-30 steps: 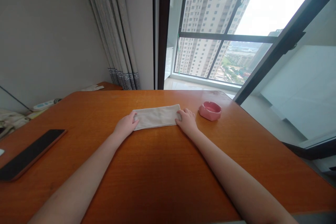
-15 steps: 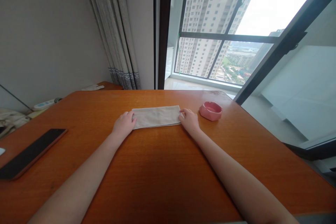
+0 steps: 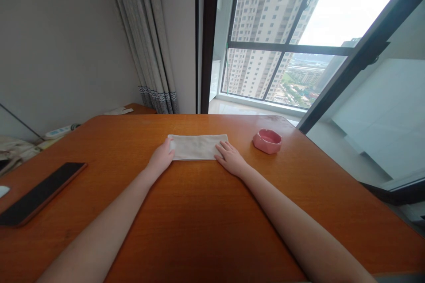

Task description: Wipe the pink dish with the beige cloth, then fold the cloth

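A pale off-white cloth [image 3: 195, 147], folded into a long rectangle, lies flat on the wooden table in front of me. At its left end, my left hand [image 3: 161, 157] is closed on the edge, fingertips at the upper corner and thumb lower down. My right hand [image 3: 231, 159] rests palm down on the cloth's right end, its fingers stretched out and a little apart. Part of the lower right corner is hidden under that hand. Just right of it stands a pink faceted bowl [image 3: 267, 142], touched by neither hand.
The brown wooden table [image 3: 199, 225] runs to a far edge near the window. A long black-topped object [image 3: 43, 194] lies at the left, with a white item [image 3: 3, 191] beside it. A grey curtain [image 3: 142, 40] hangs beyond the table.
My right hand has moved left from the cloth's right edge onto its top, fingers now flat. The cloth lies straighter. My left hand stays at the left end.
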{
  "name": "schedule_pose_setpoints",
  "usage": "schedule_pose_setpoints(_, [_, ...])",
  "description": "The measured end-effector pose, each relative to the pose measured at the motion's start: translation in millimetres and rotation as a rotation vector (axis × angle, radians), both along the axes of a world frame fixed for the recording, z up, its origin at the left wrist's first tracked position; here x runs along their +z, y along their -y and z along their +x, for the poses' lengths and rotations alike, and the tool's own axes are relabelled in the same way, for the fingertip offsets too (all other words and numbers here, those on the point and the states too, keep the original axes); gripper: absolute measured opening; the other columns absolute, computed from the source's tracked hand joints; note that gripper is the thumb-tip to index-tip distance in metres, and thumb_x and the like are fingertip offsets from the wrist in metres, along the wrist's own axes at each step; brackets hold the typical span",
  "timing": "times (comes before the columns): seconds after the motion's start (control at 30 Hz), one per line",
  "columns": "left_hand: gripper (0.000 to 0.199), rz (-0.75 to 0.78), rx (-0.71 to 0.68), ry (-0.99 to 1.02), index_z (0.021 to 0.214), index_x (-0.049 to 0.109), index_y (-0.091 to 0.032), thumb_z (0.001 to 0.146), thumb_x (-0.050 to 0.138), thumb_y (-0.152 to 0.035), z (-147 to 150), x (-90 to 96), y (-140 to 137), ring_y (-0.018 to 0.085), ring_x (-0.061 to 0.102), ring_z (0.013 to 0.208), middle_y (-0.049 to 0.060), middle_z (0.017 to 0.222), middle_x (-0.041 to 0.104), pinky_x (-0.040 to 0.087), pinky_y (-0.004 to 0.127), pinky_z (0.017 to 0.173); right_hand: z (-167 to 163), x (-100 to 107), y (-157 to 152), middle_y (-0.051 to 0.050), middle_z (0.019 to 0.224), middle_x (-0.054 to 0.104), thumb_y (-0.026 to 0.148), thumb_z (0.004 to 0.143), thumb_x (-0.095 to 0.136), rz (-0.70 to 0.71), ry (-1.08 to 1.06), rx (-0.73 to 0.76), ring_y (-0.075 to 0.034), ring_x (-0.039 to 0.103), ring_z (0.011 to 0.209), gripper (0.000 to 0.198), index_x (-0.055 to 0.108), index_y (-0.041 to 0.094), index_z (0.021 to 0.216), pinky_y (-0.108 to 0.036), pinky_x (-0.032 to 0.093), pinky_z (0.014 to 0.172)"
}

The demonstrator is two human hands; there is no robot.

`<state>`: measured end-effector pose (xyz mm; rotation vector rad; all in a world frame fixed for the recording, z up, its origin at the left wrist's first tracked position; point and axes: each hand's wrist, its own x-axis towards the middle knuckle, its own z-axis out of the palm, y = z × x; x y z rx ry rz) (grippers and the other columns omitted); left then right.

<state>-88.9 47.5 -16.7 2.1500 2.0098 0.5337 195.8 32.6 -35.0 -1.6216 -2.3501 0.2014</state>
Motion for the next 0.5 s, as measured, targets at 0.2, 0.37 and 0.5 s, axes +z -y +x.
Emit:
schedule_pose_setpoints(0.2, [0.04, 0.305, 0.083, -0.005, 0.119, 0.047, -0.015, 0.08, 0.042, -0.014, -23, 19.1, -2, 0.026, 0.055, 0.103, 0.013, 0.112, 0.058, 0.043, 0.037, 0.088, -8, 4, 5, -0.009, 0.126, 0.053, 0.039, 0.083, 0.053, 0.067, -0.14, -0.014, -0.024, 0.043, 0.119, 0.036, 0.058, 0.022, 0.114, -0.043, 0.03, 0.1])
schedule_pose_setpoints(0.37, [0.042, 0.405, -0.211, 0.094, 0.115, 0.049, -0.017, 0.075, 0.046, -0.008, 35, 23.1, 25, 0.021, 0.054, 0.092, 0.008, 0.098, 0.056, 0.044, 0.034, 0.086, -26, 4, 15, -0.008, 0.115, 0.056, 0.038, 0.081, 0.056, 0.086, -0.183, 0.093, -0.023, 0.047, 0.111, 0.033, 0.059, 0.022, 0.111, -0.042, 0.03, 0.098])
schedule_pose_setpoints(0.5, [0.042, 0.308, -0.543, 0.117, 0.112, 0.049, -0.02, 0.073, 0.047, -0.005, 84, 3.7, 41, 0.02, 0.051, 0.097, 0.006, 0.102, 0.055, 0.043, 0.036, 0.09, -38, 3, 20, -0.007, 0.113, 0.055, 0.028, 0.079, 0.058, 0.092, -0.212, 0.162, -0.021, 0.048, 0.108, 0.029, 0.059, 0.022, 0.107, -0.04, 0.031, 0.096])
